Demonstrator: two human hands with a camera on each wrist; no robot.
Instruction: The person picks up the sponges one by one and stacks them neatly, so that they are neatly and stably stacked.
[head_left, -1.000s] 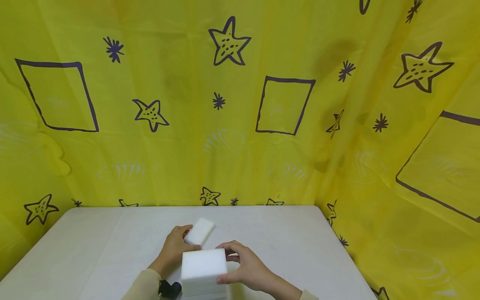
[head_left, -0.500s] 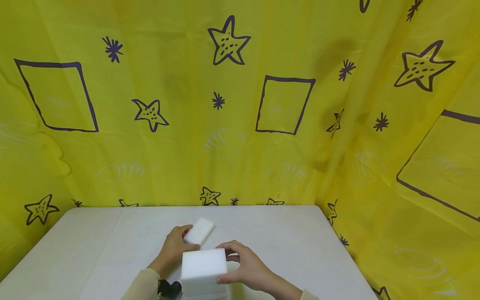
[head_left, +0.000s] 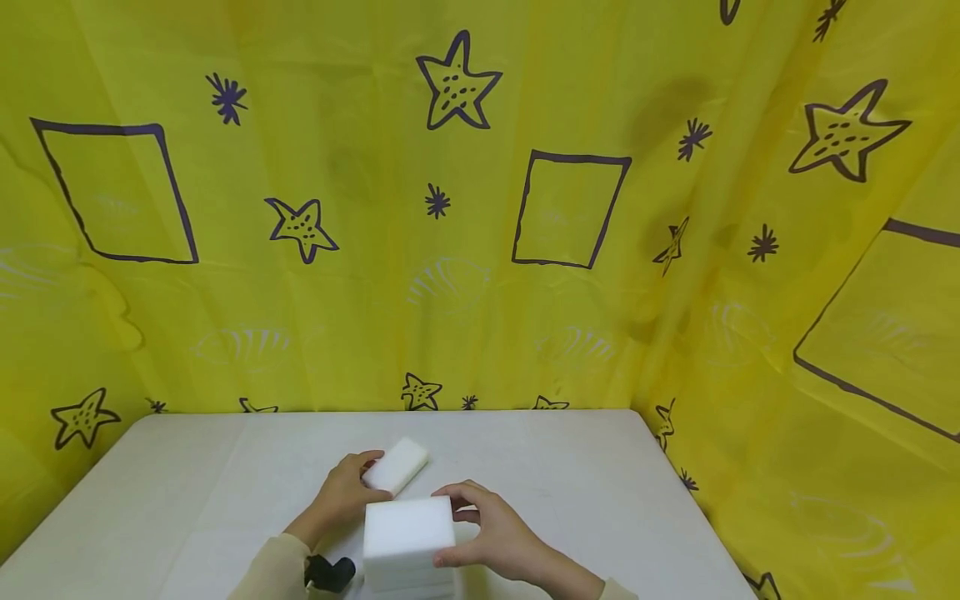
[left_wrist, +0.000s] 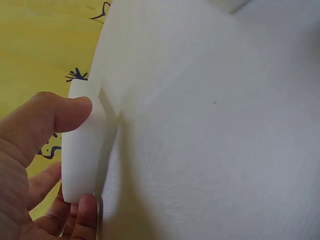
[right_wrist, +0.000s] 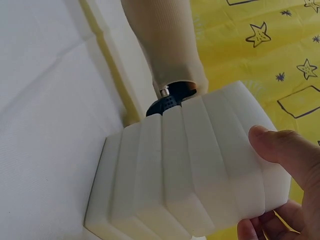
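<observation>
My left hand (head_left: pixel 341 493) holds a single white sponge block (head_left: pixel 397 467) by its ends, thumb on one and fingers on the other, as the left wrist view shows. Whether this sponge touches the table or hovers just over it, I cannot tell. Nearer to me rises a stack of several white sponges (right_wrist: pixel 200 155), piled flat one on another. At its top, my right hand (head_left: pixel 495 533) grips the upper sponge, thumb on the near side and fingers on the far side. The two hands are apart.
A white table (head_left: pixel 570 483) lies under everything, with a yellow curtain (head_left: pixel 360 300) printed with stars behind it and along the sides. A dark wrist-worn device (head_left: pixel 330 573) sits at the left sleeve, close to the stack's left side.
My left hand and its sponge have shifted slightly left, and the left wrist has drawn away from the stack. The right hand and the stack look unmoved.
</observation>
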